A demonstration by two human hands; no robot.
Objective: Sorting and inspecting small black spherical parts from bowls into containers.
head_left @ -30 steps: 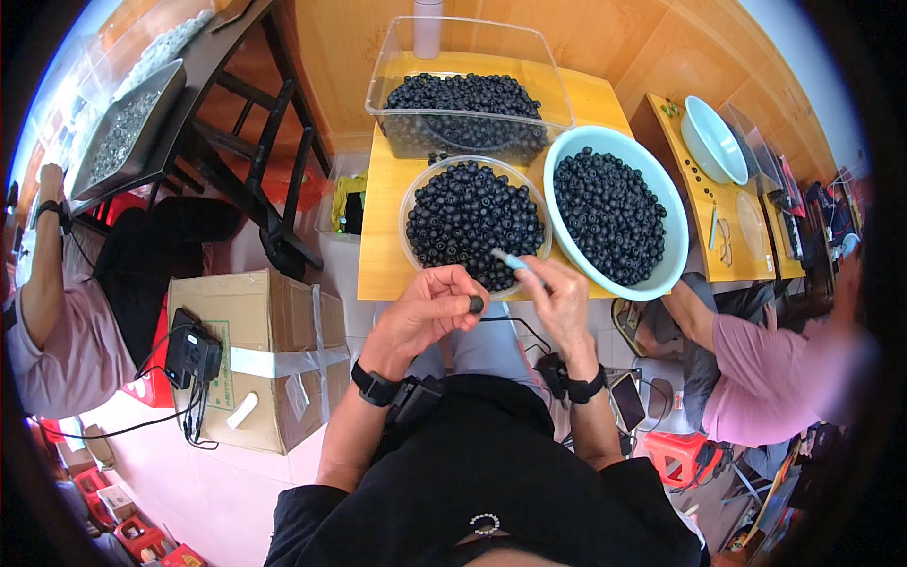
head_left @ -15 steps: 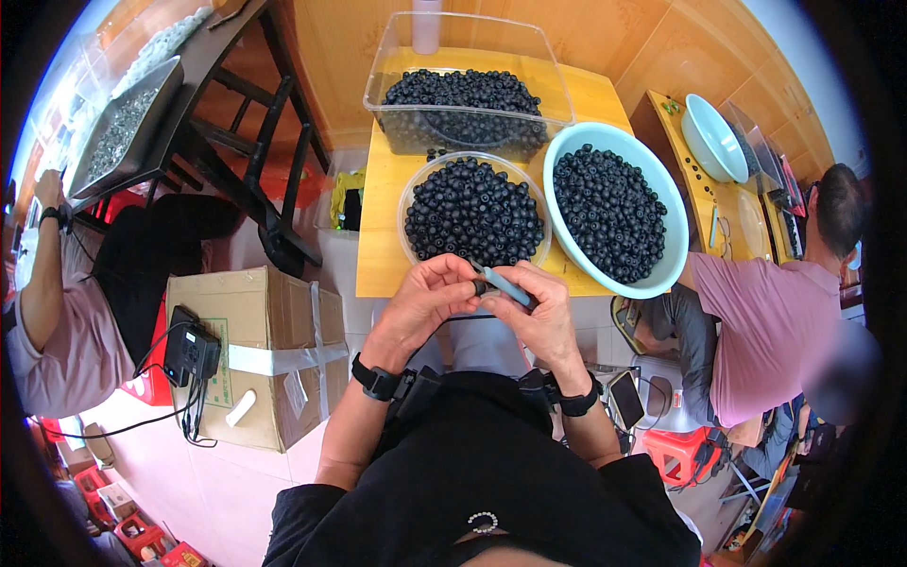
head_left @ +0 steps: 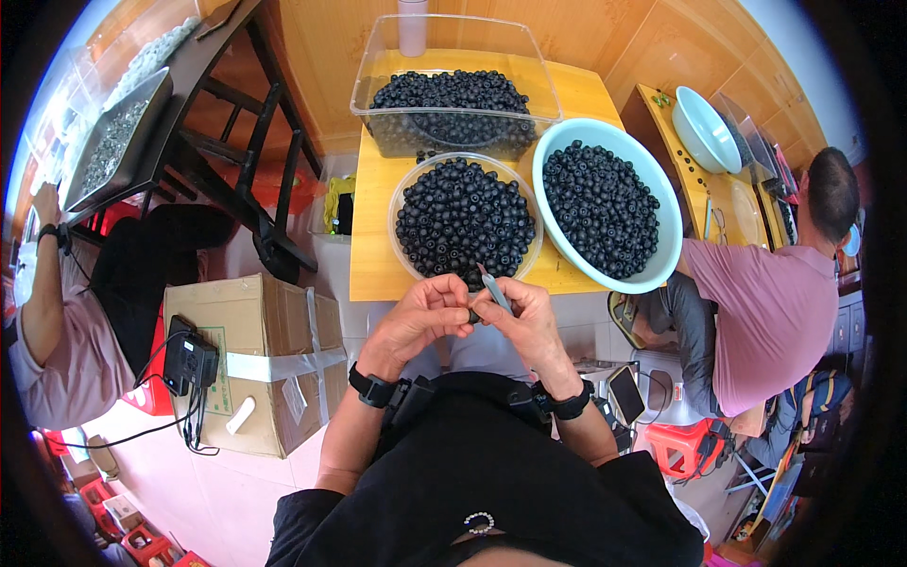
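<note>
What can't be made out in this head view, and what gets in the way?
Head view, all four:
Most of the dark bead: covered by the left hand and right hand.
Part of the blue-grey tool: covered by the right hand; its tip is too small to judge.
The inside bottom of the basin: buried under black beads.
The pale bottle's top: cut off by the upper edge.

Blk beads, lt-blue basin, yel tbl, gray-blue tool, brn box w/ wht tape
</note>
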